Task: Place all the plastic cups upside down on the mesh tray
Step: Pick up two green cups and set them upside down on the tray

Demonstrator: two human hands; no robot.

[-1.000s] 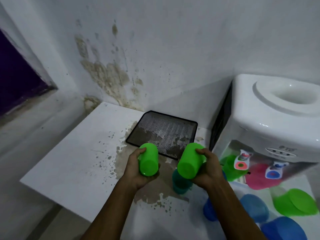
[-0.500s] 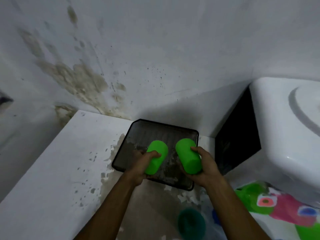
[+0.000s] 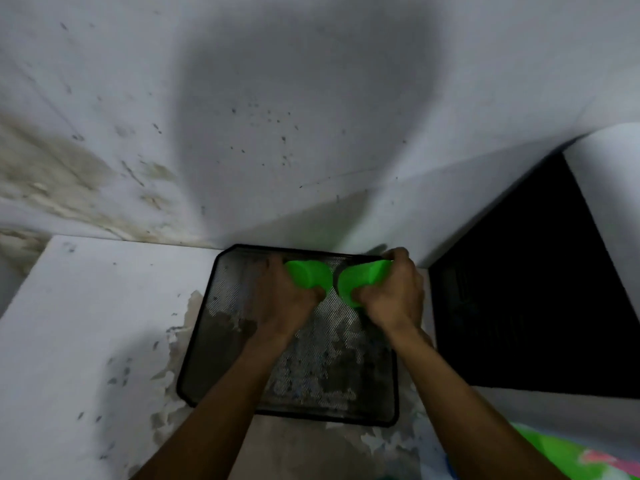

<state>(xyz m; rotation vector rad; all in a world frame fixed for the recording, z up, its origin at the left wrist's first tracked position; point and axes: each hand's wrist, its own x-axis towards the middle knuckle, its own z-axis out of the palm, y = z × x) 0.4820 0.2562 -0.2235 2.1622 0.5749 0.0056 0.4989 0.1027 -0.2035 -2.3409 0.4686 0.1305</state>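
Observation:
A black mesh tray lies on the white counter against the wall. My left hand grips a bright green plastic cup over the tray's far edge. My right hand grips a second green cup just to its right. Both cups are tilted, with their closed bottoms toward me and their mouths toward the wall. They sit close together, nearly touching. My fingers hide each cup's rim, so I cannot tell if they touch the mesh.
The white counter has peeling, stained patches beside the tray. A stained wall rises right behind the tray. The water dispenser's dark side stands close on the right. A colourful patch shows at the bottom right.
Both hands carried the green cups forward from the near part of the tray to its far edge by the wall. The view has moved in closer; other cups have left the frame.

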